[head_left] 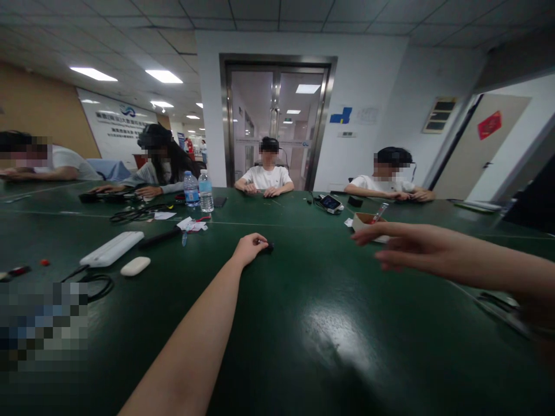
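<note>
My left hand (250, 248) rests on the green table with thumb and fingers pinched together. Between their tips is a small black object (270, 247), low on the tabletop and too small to name. My right hand (405, 245) is in the air over the right side, slightly blurred, its fingers stretched forward and apart with nothing visible in them. Just beyond its fingers stands a small open cardboard box (361, 224). A clear, thin tool with a red part (380, 214) leans out of the box. The hand covers the box's near right part.
On the left lie a white power bank (113, 248), a white earbud case (136, 266) and black cables (99, 286). Two water bottles (205, 190) stand farther back, near paper scraps (193, 224). A device with a screen (331, 203) lies across the table (277, 323). Several people sit around it.
</note>
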Demonstrator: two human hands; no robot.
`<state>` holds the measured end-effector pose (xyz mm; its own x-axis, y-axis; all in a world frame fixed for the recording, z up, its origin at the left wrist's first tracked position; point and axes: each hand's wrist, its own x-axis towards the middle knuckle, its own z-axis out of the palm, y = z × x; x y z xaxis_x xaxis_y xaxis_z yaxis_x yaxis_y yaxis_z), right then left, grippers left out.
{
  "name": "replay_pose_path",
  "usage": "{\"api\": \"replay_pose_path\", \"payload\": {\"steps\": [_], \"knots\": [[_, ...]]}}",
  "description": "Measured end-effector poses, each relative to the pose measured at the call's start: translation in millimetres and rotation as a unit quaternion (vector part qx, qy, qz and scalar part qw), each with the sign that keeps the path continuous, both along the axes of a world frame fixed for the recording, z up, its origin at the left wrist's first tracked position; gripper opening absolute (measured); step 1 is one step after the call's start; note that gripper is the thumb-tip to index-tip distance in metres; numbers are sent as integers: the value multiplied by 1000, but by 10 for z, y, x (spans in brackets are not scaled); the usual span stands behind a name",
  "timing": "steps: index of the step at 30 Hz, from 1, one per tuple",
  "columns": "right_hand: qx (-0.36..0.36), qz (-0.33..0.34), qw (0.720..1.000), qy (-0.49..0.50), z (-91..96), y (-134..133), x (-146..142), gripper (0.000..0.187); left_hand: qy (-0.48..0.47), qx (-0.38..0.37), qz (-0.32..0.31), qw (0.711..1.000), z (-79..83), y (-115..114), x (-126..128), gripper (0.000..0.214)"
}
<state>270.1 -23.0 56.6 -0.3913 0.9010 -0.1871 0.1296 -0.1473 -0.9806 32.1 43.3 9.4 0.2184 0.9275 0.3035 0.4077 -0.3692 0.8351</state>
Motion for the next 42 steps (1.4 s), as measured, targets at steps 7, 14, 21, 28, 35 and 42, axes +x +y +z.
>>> {"api": "replay_pose_path", "payload": {"steps": [7,14,21,28,35,42], "knots": [[-6,37,999,-28,110,339,-342,62,-135,-51,-23,989,-33,115,-16,23],[-2,19,996,84,-142,479,-646,26,-189,-79,-41,978,42,54,4,29],[4,-15,993,118,-224,451,-612,7,-121,-97,-45,987,33,37,48,34],[0,-10,989,147,-268,489,-592,10,-90,-117,-32,989,1,84,49,43],[-5,-3,989,148,-274,492,-577,11,-96,-111,-25,989,27,40,43,44],[-11,1,988,155,-232,451,-563,9,-99,-104,-15,989,-3,52,33,46]]}}
